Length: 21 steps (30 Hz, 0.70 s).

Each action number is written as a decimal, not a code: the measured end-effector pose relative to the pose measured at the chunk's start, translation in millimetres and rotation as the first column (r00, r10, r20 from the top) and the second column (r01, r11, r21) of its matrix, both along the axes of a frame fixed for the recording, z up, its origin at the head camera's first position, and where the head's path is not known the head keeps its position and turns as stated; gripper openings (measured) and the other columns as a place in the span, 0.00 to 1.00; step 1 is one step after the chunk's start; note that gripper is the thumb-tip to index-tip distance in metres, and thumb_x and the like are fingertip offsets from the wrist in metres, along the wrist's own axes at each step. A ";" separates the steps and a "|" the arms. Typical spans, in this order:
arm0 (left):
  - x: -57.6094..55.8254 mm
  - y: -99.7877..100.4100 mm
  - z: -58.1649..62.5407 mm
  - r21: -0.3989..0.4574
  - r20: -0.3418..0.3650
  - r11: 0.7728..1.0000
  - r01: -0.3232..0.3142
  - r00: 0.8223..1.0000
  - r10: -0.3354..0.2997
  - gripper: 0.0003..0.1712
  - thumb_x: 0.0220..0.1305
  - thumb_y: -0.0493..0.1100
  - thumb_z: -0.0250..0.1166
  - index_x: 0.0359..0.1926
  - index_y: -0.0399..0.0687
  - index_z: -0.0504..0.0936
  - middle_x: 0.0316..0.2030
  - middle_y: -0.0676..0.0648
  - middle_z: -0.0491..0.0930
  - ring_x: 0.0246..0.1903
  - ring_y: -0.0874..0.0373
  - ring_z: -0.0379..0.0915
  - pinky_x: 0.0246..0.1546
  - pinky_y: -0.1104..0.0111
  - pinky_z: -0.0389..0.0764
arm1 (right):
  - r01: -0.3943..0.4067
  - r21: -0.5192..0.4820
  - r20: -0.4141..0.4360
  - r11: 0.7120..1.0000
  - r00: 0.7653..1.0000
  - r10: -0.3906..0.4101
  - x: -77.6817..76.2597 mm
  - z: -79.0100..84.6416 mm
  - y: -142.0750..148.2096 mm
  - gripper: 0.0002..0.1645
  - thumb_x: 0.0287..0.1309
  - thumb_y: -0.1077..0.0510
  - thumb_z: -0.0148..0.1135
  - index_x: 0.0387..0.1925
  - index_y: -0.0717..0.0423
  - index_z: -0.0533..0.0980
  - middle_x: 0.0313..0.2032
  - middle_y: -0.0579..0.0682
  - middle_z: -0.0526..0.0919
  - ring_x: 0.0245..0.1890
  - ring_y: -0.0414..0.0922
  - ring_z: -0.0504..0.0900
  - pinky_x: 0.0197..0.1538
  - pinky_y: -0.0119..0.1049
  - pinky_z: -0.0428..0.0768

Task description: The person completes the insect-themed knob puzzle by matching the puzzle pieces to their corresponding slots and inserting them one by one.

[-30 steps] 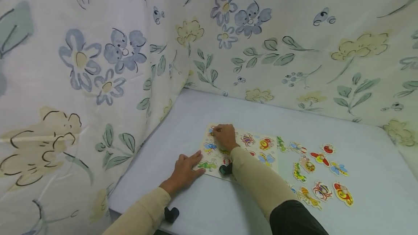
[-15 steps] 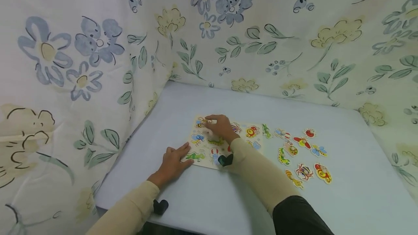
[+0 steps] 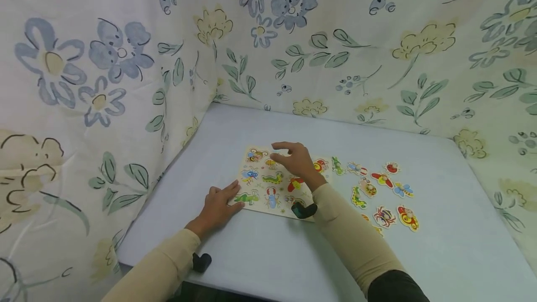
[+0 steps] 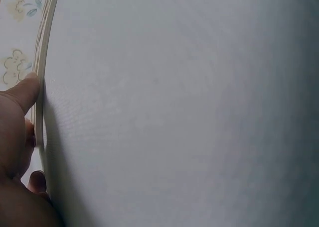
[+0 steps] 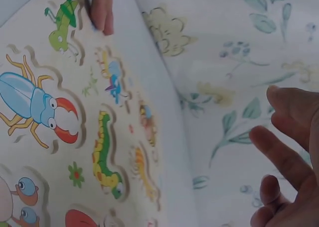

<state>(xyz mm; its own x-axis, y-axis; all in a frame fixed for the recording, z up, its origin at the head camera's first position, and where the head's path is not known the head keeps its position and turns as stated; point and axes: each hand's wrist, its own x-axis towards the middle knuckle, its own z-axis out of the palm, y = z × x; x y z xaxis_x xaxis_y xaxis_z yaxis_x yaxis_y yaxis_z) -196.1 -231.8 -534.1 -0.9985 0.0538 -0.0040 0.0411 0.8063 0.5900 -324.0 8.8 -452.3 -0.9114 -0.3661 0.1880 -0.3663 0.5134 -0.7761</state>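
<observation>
Board (image 3: 260, 202) lies against the outstretched left hand (image 3: 216, 211), beneath the wide-parted right hand (image 3: 297, 160).

I see a wide, pale worktop (image 3: 260, 250) with a bug board (image 3: 261, 188) lying flat on it. On the person's right, loose bug pieces (image 3: 408, 218) lie near each other: a green grasshopper (image 3: 337, 166), a caterpillar (image 3: 358, 197), a red ladybug (image 3: 392, 168), a spider (image 3: 384, 217), a blue-winged bug (image 3: 403, 189) and some more.

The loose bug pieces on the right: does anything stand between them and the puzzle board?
Partly: in the head view, the right sleeve is between the spider piece and the puzzle board. Nothing visible blocks the grasshopper piece, right beside the board's edge.
</observation>
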 end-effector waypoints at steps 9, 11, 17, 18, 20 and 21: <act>-1.6 1.5 0.1 -0.008 -0.007 1.000 0.005 1.000 -0.005 0.37 0.61 0.55 0.67 0.68 0.49 0.67 0.70 0.59 0.58 0.39 0.55 0.55 0.37 0.62 0.58 | 0.001 -0.082 -0.095 0.997 0.995 -0.009 32.3 18.2 41.3 0.20 0.57 0.48 0.68 0.51 0.47 0.83 0.48 0.43 0.83 0.46 0.49 0.71 0.46 0.51 0.69; -1.8 2.1 0.5 -0.014 -0.008 1.000 0.006 1.000 -0.006 0.37 0.61 0.54 0.67 0.68 0.49 0.68 0.70 0.58 0.59 0.40 0.55 0.56 0.37 0.62 0.58 | 0.006 -0.080 -0.114 0.997 0.993 -0.015 39.3 19.5 52.7 0.20 0.57 0.48 0.68 0.51 0.47 0.83 0.47 0.42 0.83 0.46 0.48 0.72 0.48 0.52 0.69; -0.9 3.0 1.4 0.007 0.009 1.000 -0.004 1.000 0.004 0.37 0.61 0.53 0.67 0.68 0.48 0.68 0.70 0.58 0.58 0.41 0.54 0.56 0.38 0.61 0.58 | 0.044 -0.104 -0.148 0.994 0.987 -0.059 61.0 18.9 89.0 0.20 0.56 0.49 0.70 0.51 0.50 0.83 0.47 0.44 0.83 0.42 0.45 0.70 0.45 0.49 0.68; -0.8 3.1 1.1 0.009 0.010 1.000 -0.005 1.000 0.005 0.37 0.61 0.53 0.67 0.68 0.48 0.68 0.70 0.58 0.58 0.41 0.54 0.56 0.38 0.61 0.58 | 0.058 -0.104 -0.152 0.993 0.986 -0.074 64.2 18.0 95.0 0.20 0.56 0.50 0.70 0.50 0.50 0.83 0.46 0.44 0.84 0.41 0.45 0.69 0.43 0.48 0.67; -0.7 3.5 0.0 0.011 0.012 1.000 -0.006 1.000 0.006 0.37 0.61 0.53 0.67 0.68 0.48 0.67 0.70 0.58 0.58 0.41 0.54 0.56 0.38 0.61 0.58 | 0.091 -0.097 -0.151 0.991 0.983 -0.105 70.5 16.5 106.6 0.20 0.56 0.50 0.70 0.50 0.50 0.83 0.45 0.45 0.84 0.39 0.46 0.68 0.41 0.47 0.66; -0.7 3.8 -0.7 0.014 0.012 1.000 -0.007 1.000 0.007 0.37 0.61 0.53 0.67 0.68 0.48 0.67 0.70 0.57 0.58 0.41 0.53 0.56 0.38 0.61 0.58 | 0.102 -0.094 -0.146 0.990 0.982 -0.115 73.3 15.5 112.2 0.20 0.56 0.50 0.70 0.50 0.50 0.83 0.45 0.45 0.84 0.40 0.46 0.68 0.41 0.48 0.66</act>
